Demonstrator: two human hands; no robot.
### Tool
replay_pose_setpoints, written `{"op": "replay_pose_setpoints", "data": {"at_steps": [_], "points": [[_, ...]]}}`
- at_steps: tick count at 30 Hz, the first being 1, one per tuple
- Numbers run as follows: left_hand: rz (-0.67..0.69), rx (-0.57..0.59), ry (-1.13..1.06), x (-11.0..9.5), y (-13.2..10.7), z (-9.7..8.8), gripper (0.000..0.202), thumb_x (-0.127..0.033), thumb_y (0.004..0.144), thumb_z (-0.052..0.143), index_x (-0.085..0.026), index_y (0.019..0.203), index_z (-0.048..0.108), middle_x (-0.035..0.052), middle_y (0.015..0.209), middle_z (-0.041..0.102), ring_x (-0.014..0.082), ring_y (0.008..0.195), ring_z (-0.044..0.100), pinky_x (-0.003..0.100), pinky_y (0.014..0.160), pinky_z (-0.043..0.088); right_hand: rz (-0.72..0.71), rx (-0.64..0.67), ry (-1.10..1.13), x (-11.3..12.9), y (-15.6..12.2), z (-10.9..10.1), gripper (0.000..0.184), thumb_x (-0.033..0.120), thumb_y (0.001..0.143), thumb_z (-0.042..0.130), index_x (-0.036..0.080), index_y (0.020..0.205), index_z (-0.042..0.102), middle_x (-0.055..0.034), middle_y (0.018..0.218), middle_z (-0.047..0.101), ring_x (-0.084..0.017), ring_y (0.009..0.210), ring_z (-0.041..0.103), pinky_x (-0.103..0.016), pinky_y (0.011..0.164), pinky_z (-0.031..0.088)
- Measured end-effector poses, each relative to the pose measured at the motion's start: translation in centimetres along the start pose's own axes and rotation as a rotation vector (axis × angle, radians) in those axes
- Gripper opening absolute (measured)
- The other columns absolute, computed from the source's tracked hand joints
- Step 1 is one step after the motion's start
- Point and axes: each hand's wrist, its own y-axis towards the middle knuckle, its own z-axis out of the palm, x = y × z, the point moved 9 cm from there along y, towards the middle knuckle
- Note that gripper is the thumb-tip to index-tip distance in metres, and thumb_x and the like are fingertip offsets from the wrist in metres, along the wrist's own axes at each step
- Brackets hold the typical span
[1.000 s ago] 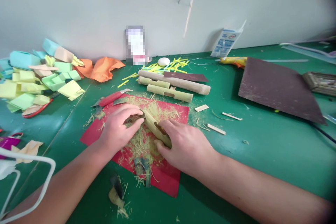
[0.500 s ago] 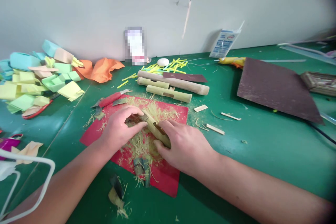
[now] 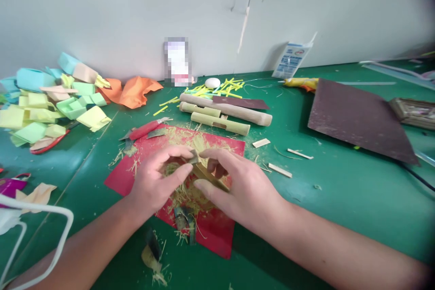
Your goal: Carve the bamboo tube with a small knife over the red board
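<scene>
Over a red sheet [image 3: 217, 238] strewn with pale shavings, my right hand [image 3: 244, 186] grips a bamboo tube [image 3: 210, 177], thumb on the near side and fingers curled beyond it. The tube lies at a slant, its lower end hidden under that hand. My left hand [image 3: 158, 179] pinches a small grey scrap, apparently sandpaper [image 3: 194, 157], against the tube's upper end. Fingertips of both hands nearly meet there. Two shorter notched bamboo tubes [image 3: 234, 127] and a longer stick [image 3: 234, 108] lie just behind the sheet. A red-handled knife [image 3: 146, 130] rests at its back left corner.
Folded paper pieces [image 3: 41, 115] and orange paper [image 3: 131, 93] are heaped at left. A dark brown sheet [image 3: 356, 120] lies at right, a glue gun [image 3: 301, 82] behind it. A drink carton [image 3: 292, 60] leans on the wall. A white frame [image 3: 64, 231] juts in at lower left.
The tube has turned in my right hand, so its cut-out no longer shows as before. My right fingers have shifted up toward the upper end, closer to my left fingertips.
</scene>
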Motion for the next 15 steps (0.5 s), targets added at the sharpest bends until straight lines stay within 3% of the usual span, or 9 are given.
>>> {"op": "replay_pose_setpoints", "data": {"at_steps": [3, 9, 15], "points": [[-0.016, 0.020, -0.095, -0.5, -0.5, 0.6, 0.016, -0.018, 0.084, 0.062, -0.022, 0.099, 0.065, 0.0046, 0.107, 0.068, 0.0178, 0.098, 0.067, 0.030, 0.086, 0.059, -0.065, -0.040, 0.189, 0.3, -0.2, -0.6, 0.029, 0.021, 0.082, 0.060, 0.023, 0.110, 0.054, 0.0052, 0.080, 0.064, -0.007, 0.066, 0.057, -0.020, 0.064, 0.046], [-0.038, 0.118, -0.266, -0.7, -0.6, 1.6, 0.016, -0.018, 0.086, 0.060, -0.020, 0.101, 0.066, 0.0071, 0.115, 0.067, 0.0203, 0.103, 0.065, 0.033, 0.091, 0.057, -0.212, -0.125, 0.291, 1.1, -0.5, -1.6, 0.012, 0.018, 0.084, 0.059, 0.021, 0.096, 0.059, 0.0029, 0.087, 0.069, -0.007, 0.072, 0.063, -0.017, 0.068, 0.050], [-0.046, 0.153, -0.288, -1.5, -0.6, 1.9, 0.015, -0.016, 0.088, 0.059, -0.021, 0.097, 0.070, 0.0042, 0.115, 0.067, 0.0165, 0.107, 0.064, 0.024, 0.092, 0.054, -0.257, -0.210, 0.322, 1.1, -0.5, -2.0, 0.010, 0.017, 0.080, 0.064, 0.019, 0.090, 0.060, 0.0025, 0.080, 0.069, -0.006, 0.065, 0.062, -0.016, 0.061, 0.050]]}}
